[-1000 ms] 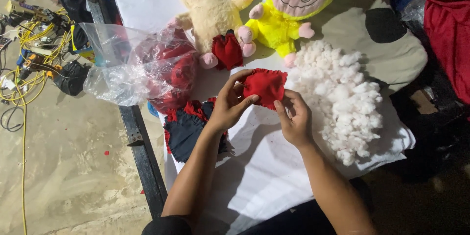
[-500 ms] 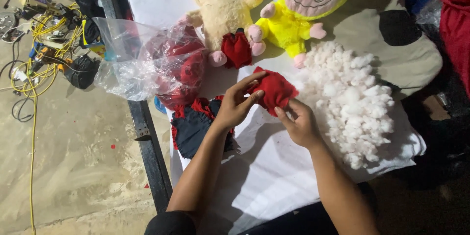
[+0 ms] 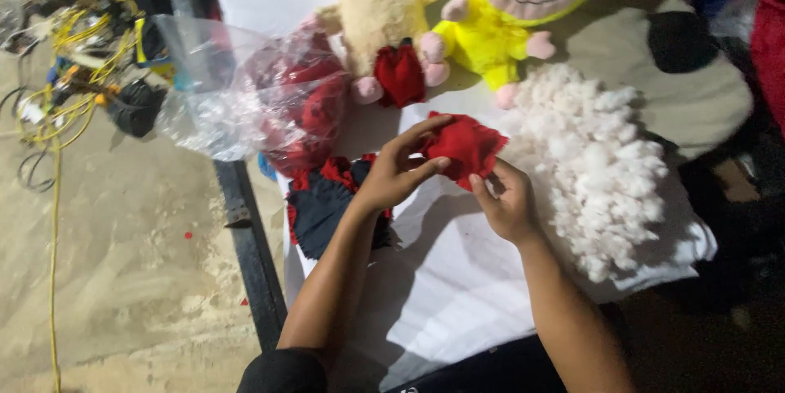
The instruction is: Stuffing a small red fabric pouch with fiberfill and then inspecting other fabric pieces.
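Both hands at mid-surface on the red fabric piece (image 3: 464, 148), same hold as half a second and a second back; no regrip, no drop. Left hand (image 3: 398, 174) pinching the piece's left edge, thumb below, fingers curled over the top. Right hand (image 3: 509, 201) pinching the lower right edge, fingers pressed together on the cloth. Piece lifted just off the white sheet (image 3: 441, 278) covering the surface, between the dark blue and red fabric pile (image 3: 327, 205) on the left and the heap of white stuffing (image 3: 593, 160) on the right, touching neither as far as visible. Change against earlier shots: mostly head shift, scene slid rightward and down in view; fabric looks slightly more spread, edges pulled apart a bit. Reads as small in-hand handling of the cloth, no transfer. Stuffing heap unchanged. Beige plush toy (image 3: 380, 17) with a small red piece (image 3: 400, 74) at its front, and yellow plush toy (image 3: 507, 25), lying at far edge, unmoved. Clear plastic bag (image 3: 221, 90) with red pieces inside at left edge, same spot. Yellow cables (image 3: 57, 107) on the floor at left.
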